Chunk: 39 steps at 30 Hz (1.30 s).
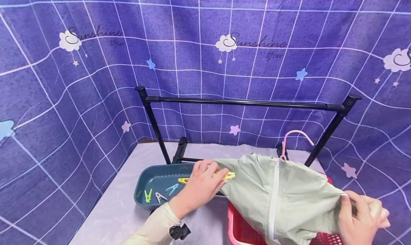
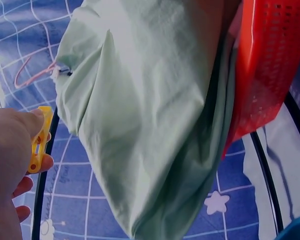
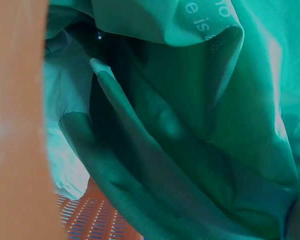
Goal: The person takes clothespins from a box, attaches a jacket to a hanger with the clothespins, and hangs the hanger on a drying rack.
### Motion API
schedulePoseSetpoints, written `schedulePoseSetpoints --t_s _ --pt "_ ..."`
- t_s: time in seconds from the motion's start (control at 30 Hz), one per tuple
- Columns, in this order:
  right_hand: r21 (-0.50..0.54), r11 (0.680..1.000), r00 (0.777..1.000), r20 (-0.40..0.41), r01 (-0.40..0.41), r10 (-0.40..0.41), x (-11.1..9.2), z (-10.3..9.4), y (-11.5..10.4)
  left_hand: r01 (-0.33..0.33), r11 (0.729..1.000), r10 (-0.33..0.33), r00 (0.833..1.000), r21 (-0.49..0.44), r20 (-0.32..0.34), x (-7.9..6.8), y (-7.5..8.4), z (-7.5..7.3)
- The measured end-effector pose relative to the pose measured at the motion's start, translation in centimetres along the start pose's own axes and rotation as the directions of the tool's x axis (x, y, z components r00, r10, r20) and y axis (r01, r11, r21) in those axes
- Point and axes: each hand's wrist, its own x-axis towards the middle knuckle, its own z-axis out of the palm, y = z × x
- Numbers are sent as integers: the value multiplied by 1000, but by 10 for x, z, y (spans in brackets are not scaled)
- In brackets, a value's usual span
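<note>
A pale green zip-up jacket hangs spread in front of me, its white zipper near the middle. The pink hook of a hanger sticks up from the neck; the rest is hidden inside. My left hand pinches a yellow clothespin beside the jacket's left shoulder; in the left wrist view, clothespin and fabric are apart. With thumb and fingers, my right hand grips the jacket's right side. Folds of the jacket fill most of the right wrist view.
A teal basket at left holds several clothespins, among them a green clothespin and a blue clothespin. Below the jacket stands a red perforated basket. Behind, a black rack's top bar spans between two posts over the pale table.
</note>
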Motion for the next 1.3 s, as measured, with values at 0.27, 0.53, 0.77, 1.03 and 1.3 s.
schedulePoseSetpoints --t_s 0.27,0.53,0.77,1.03,1.3 --pt "40 999 1000 -11 22 -22 4 2 -26 -16 1000 16 999 -11 -31 6 8 5" --pt "21 1000 1000 -18 23 -22 0 3 -3 -27 1000 27 999 -1 -32 12 13 7" --pt "11 1000 1000 -7 4 -4 -3 1 9 -46 999 47 998 11 -35 17 16 8" --pt "38 999 999 -47 18 -16 -3 4 11 -61 998 61 998 -1 -25 22 21 7" --pt "45 999 999 -46 18 -16 -4 4 11 -83 997 83 996 -7 -38 29 28 8"
